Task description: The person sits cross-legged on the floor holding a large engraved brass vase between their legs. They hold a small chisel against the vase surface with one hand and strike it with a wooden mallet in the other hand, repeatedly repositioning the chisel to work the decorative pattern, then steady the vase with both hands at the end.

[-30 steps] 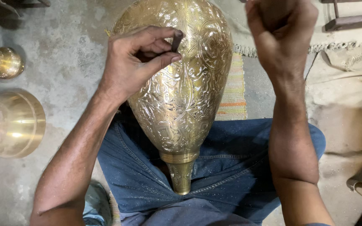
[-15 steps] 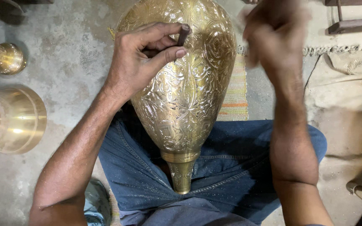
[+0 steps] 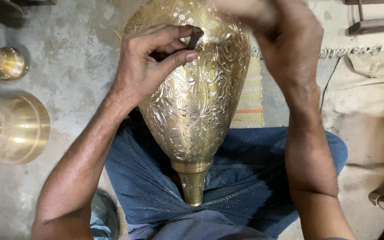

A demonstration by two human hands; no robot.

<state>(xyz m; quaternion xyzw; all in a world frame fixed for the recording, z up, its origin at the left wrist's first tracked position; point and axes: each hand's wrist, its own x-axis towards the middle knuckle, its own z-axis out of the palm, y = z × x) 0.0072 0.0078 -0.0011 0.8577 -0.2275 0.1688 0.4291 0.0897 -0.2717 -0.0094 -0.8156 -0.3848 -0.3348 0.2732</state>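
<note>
A large engraved brass vase (image 3: 196,111) lies neck-down across my lap, resting on my blue jeans (image 3: 250,178). My left hand (image 3: 150,66) rests on its upper left side and pinches a short dark metal punch (image 3: 195,38) between thumb and fingers, with the tip against the patterned surface. My right hand (image 3: 290,40) is over the vase's upper right, closed like a fist and blurred by motion. Whatever it grips is hidden.
A smooth brass bowl-shaped piece (image 3: 14,129) and a slimmer engraved brass piece (image 3: 1,62) lie on the concrete floor at the left. A striped mat (image 3: 247,98) sits under the vase, beige cloth (image 3: 370,111) at the right, and a wooden frame (image 3: 374,24) at the top right.
My right hand has swung down from a raised fist toward the punch and is now blurred. My left hand and the punch have stayed on the vase.
</note>
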